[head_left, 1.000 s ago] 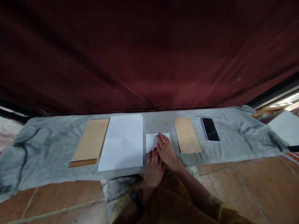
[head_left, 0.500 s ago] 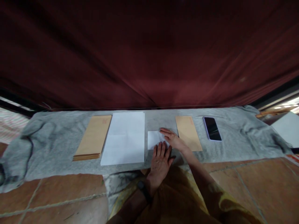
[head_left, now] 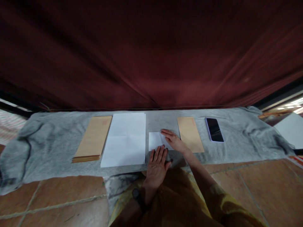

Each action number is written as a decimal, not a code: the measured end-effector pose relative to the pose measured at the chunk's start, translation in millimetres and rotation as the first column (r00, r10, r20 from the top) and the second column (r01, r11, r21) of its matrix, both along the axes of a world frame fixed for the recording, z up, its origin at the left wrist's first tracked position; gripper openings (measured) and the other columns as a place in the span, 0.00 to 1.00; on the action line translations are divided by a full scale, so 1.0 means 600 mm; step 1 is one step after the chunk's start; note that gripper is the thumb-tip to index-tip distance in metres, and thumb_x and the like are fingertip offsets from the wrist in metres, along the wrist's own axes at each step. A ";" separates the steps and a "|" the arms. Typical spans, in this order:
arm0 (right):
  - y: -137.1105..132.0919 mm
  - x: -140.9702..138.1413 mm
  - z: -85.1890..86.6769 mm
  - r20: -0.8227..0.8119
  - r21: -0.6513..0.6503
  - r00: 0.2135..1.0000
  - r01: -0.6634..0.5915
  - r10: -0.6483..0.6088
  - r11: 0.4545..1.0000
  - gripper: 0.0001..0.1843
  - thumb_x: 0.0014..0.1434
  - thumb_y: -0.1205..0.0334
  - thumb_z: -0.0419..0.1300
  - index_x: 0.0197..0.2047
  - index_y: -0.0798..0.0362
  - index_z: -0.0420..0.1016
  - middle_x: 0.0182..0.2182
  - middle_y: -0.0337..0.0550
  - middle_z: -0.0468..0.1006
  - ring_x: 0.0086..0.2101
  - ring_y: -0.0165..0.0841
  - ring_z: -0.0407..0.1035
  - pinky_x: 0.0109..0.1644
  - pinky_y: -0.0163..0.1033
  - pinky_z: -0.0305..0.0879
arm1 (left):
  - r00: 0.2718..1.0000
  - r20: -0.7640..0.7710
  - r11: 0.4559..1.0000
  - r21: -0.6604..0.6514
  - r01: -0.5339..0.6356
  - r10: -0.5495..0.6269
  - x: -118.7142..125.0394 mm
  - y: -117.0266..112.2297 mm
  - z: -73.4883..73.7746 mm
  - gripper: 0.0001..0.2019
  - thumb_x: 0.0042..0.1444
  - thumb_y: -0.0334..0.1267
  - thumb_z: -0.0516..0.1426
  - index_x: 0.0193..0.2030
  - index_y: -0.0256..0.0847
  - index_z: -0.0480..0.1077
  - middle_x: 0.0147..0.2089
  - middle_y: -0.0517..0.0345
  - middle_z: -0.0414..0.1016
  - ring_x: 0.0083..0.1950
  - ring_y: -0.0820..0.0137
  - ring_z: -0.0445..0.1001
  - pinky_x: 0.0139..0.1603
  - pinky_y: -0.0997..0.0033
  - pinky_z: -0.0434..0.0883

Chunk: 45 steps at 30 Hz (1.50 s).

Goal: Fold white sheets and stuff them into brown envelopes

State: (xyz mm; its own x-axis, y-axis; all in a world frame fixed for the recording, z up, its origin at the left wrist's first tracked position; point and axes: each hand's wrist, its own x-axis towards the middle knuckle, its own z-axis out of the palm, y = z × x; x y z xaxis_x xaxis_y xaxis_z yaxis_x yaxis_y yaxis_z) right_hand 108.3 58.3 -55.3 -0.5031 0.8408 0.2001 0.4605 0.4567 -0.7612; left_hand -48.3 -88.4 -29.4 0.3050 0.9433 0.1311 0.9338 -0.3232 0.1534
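A small piece of folded white paper (head_left: 154,138) lies flat on the grey cloth in front of me. My left hand (head_left: 157,164) rests with fingers stretched out on its near edge. From the right, my right hand (head_left: 174,142) lies flat across the paper's right part and hides some of it. Left of the paper is a stack of larger white sheets (head_left: 126,138). A single brown envelope (head_left: 190,134) lies just right of my right hand. Further left sits a pile of brown envelopes (head_left: 93,137) with small red print near the top.
Grey cloth (head_left: 241,138) covers the long, narrow surface. A phone in a lilac case (head_left: 214,130) lies to the right. Behind hangs a dark red curtain (head_left: 151,63). Tiled floor (head_left: 71,195) shows below the near edge, and a white panel (head_left: 291,129) stands at far right.
My left hand has slid a little to the left along the paper's near edge. My right hand stays in about the same place on the paper.
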 end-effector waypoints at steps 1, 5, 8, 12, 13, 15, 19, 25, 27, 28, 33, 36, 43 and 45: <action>0.000 0.000 -0.001 -0.001 0.009 1.000 0.000 0.000 1.000 0.26 0.64 0.73 0.51 0.62 0.49 0.74 0.62 0.49 0.72 0.63 0.37 0.64 0.70 0.53 0.59 | 1.000 -0.003 1.000 0.002 -0.020 0.020 -0.006 -0.005 -0.001 0.28 0.68 0.49 0.49 0.72 0.43 0.58 0.75 0.53 0.55 0.76 0.60 0.52 0.74 0.49 0.53; -0.001 -0.002 -0.005 -0.006 0.034 1.000 0.018 -0.018 0.999 0.26 0.64 0.73 0.52 0.61 0.47 0.74 0.62 0.47 0.73 0.63 0.36 0.65 0.70 0.53 0.60 | 0.996 0.002 0.996 0.023 -0.088 0.088 -0.024 -0.022 -0.002 0.32 0.67 0.47 0.51 0.74 0.38 0.52 0.74 0.48 0.57 0.76 0.60 0.53 0.74 0.51 0.55; -0.001 -0.002 -0.003 0.006 0.034 1.000 0.011 -0.011 0.999 0.27 0.64 0.73 0.52 0.62 0.46 0.73 0.62 0.45 0.72 0.63 0.36 0.64 0.70 0.53 0.60 | 0.991 -0.007 0.990 0.049 -0.136 0.136 -0.031 -0.030 -0.001 0.33 0.67 0.45 0.52 0.75 0.34 0.51 0.74 0.44 0.56 0.75 0.58 0.55 0.73 0.52 0.58; 0.000 -0.004 0.007 0.062 0.043 0.998 -0.014 0.012 0.999 0.27 0.64 0.74 0.50 0.63 0.48 0.72 0.63 0.47 0.71 0.63 0.36 0.64 0.69 0.52 0.60 | 0.981 0.010 0.980 0.059 -0.192 0.192 -0.029 -0.032 0.003 0.35 0.66 0.47 0.52 0.74 0.30 0.51 0.74 0.37 0.56 0.74 0.54 0.57 0.72 0.51 0.61; -0.001 -0.005 0.011 0.092 0.044 0.996 -0.016 0.012 0.999 0.27 0.64 0.74 0.50 0.63 0.48 0.72 0.63 0.47 0.71 0.63 0.36 0.64 0.69 0.52 0.59 | 0.980 0.016 0.979 0.056 -0.197 0.196 -0.027 -0.031 0.004 0.36 0.66 0.48 0.53 0.74 0.29 0.51 0.74 0.36 0.56 0.74 0.53 0.57 0.72 0.50 0.61; -0.001 -0.010 0.022 0.178 0.044 0.984 -0.005 -0.003 0.999 0.27 0.65 0.72 0.51 0.64 0.48 0.70 0.63 0.47 0.71 0.62 0.37 0.64 0.69 0.53 0.58 | 0.981 0.021 0.980 0.054 -0.191 0.190 -0.023 -0.028 0.007 0.37 0.65 0.48 0.54 0.74 0.28 0.51 0.74 0.34 0.56 0.75 0.52 0.56 0.72 0.48 0.60; 0.002 -0.027 0.051 0.377 0.040 0.920 0.099 -0.107 0.994 0.25 0.65 0.66 0.55 0.65 0.48 0.69 0.61 0.52 0.70 0.60 0.45 0.63 0.67 0.57 0.57 | 0.986 0.014 0.984 0.060 -0.168 0.167 -0.022 -0.023 0.007 0.35 0.65 0.47 0.54 0.74 0.33 0.52 0.74 0.38 0.56 0.75 0.52 0.54 0.72 0.45 0.60; 0.031 -0.042 0.087 0.434 -0.090 0.891 0.193 -0.136 0.977 0.16 0.58 0.66 0.62 0.50 0.51 0.78 0.52 0.54 0.75 0.56 0.48 0.65 0.62 0.54 0.59 | 0.988 -0.003 0.985 0.079 -0.155 0.156 -0.027 -0.024 -0.001 0.34 0.65 0.48 0.55 0.72 0.31 0.56 0.74 0.36 0.56 0.75 0.51 0.55 0.71 0.48 0.61; 0.041 -0.038 0.092 0.405 -0.127 0.906 0.192 -0.126 0.973 0.08 0.55 0.67 0.64 0.39 0.52 0.80 0.46 0.52 0.78 0.52 0.46 0.68 0.60 0.51 0.60 | 0.988 0.000 0.984 0.091 -0.153 0.153 -0.029 -0.025 -0.004 0.33 0.65 0.48 0.55 0.72 0.30 0.57 0.73 0.35 0.57 0.75 0.51 0.55 0.71 0.48 0.62; 0.044 -0.034 0.093 0.382 -0.151 0.916 0.193 -0.123 0.969 0.04 0.54 0.68 0.65 0.34 0.52 0.79 0.43 0.50 0.79 0.49 0.44 0.70 0.59 0.49 0.62 | 0.989 0.001 0.984 0.099 -0.150 0.150 -0.030 -0.025 -0.004 0.33 0.65 0.48 0.55 0.72 0.31 0.57 0.73 0.36 0.57 0.75 0.51 0.55 0.70 0.48 0.62; 0.041 0.003 0.097 0.200 -0.301 0.964 0.232 -0.177 0.925 0.03 0.53 0.63 0.64 0.28 0.49 0.77 0.28 0.38 0.78 0.33 0.34 0.72 0.41 0.37 0.66 | 0.992 0.017 0.987 0.108 -0.123 0.122 -0.037 -0.020 0.011 0.33 0.66 0.46 0.54 0.72 0.30 0.55 0.74 0.37 0.55 0.75 0.51 0.54 0.70 0.49 0.64; 0.025 0.024 0.092 0.021 -0.417 0.951 0.289 -0.308 0.862 0.08 0.54 0.56 0.62 0.28 0.50 0.75 0.24 0.35 0.76 0.28 0.32 0.70 0.32 0.35 0.64 | 0.987 0.072 0.983 0.111 -0.149 0.141 -0.040 -0.010 0.032 0.33 0.68 0.45 0.51 0.75 0.31 0.48 0.76 0.39 0.52 0.76 0.53 0.50 0.70 0.50 0.63; -0.046 0.011 0.049 -0.301 -0.656 0.687 0.355 -0.662 0.667 0.21 0.48 0.42 0.64 0.34 0.51 0.71 0.25 0.40 0.77 0.25 0.35 0.71 0.28 0.38 0.66 | 0.977 0.187 0.986 0.112 -0.124 0.102 -0.034 0.015 0.059 0.34 0.70 0.41 0.47 0.77 0.36 0.36 0.76 0.40 0.50 0.77 0.57 0.49 0.71 0.50 0.63; -0.064 -0.001 0.035 -0.340 -0.684 0.623 0.351 -0.705 0.640 0.21 0.45 0.42 0.66 0.33 0.50 0.71 0.26 0.40 0.78 0.26 0.35 0.72 0.30 0.39 0.68 | 0.981 0.176 0.990 0.101 -0.099 0.080 -0.029 0.014 0.055 0.33 0.70 0.40 0.48 0.77 0.35 0.38 0.76 0.41 0.51 0.77 0.57 0.49 0.71 0.50 0.63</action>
State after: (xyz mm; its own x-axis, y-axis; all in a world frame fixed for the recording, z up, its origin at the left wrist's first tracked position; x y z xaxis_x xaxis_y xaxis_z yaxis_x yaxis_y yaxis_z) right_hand 107.4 19.8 -34.2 0.1214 0.9537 -0.2752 -0.0854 -0.2662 -0.9601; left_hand -65.4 -80.2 3.4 0.1843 0.9429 0.2775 0.9227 -0.2632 0.2817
